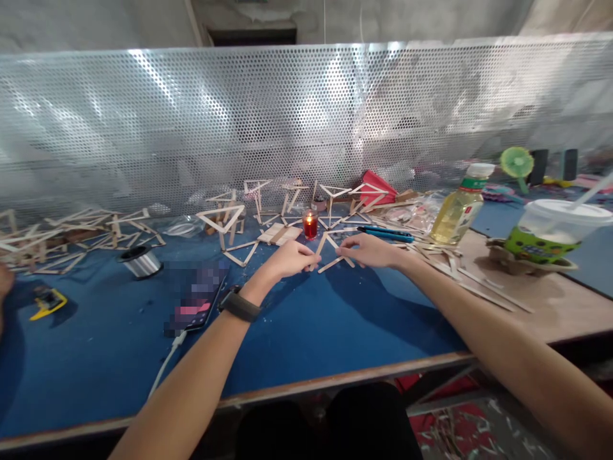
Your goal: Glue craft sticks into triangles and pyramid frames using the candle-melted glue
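Two flat wooden craft sticks [320, 251] meet at a peak in front of me, forming an upside-down V. My left hand [291, 257], with a dark band on its wrist, pinches the lower end of the left stick. Fingers of my right hand [368, 249] are closed around the right leg, near a short stick [329, 264] lying across the bottom. Just behind the sticks, a lit red candle [310, 225] stands on the blue table [306, 332]. A small flat stack of sticks [280, 234] is left of the candle.
Stick frames [223, 220] stand along the perforated metal screen [268, 121]. At left are a wire spool [140, 260], a yellow cutter [49, 303], a plugged-in phone [204, 294] and another person's hand [4, 284]. Blue pliers [385, 234], a bottle [458, 207] and a cup [548, 233] sit right.
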A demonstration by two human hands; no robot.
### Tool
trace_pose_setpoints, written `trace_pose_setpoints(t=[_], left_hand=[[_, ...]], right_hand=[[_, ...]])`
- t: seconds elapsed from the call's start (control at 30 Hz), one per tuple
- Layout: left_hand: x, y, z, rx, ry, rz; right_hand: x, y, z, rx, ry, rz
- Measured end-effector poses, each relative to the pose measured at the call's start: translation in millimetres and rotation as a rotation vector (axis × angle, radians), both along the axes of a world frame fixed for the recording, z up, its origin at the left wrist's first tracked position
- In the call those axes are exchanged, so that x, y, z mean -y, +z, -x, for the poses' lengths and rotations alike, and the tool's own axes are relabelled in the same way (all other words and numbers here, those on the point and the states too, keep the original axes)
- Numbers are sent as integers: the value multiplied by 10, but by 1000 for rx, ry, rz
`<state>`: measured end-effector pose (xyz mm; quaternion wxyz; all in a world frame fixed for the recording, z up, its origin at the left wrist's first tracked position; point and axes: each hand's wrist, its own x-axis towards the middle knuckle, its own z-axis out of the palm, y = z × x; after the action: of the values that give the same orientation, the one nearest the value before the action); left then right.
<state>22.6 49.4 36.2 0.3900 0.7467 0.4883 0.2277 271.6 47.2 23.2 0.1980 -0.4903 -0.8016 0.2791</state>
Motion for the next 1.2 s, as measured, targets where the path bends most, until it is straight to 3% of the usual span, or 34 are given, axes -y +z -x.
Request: trace_pose_setpoints(t=[0.23,0.5,0.7,1.2], left_hand=[[14,78,65,-59,-34,32],[-1,-43,-75,64,33,-72],[7,-108,-139,-28,42,-116],[-76,-171,-208,-136,100,-251]], right_hand=[[108,152,35,-33,80,86],[77,135,-37,92,79,101],[40,123,-81,222,7,81],[17,74,-49,282,-104,34]])
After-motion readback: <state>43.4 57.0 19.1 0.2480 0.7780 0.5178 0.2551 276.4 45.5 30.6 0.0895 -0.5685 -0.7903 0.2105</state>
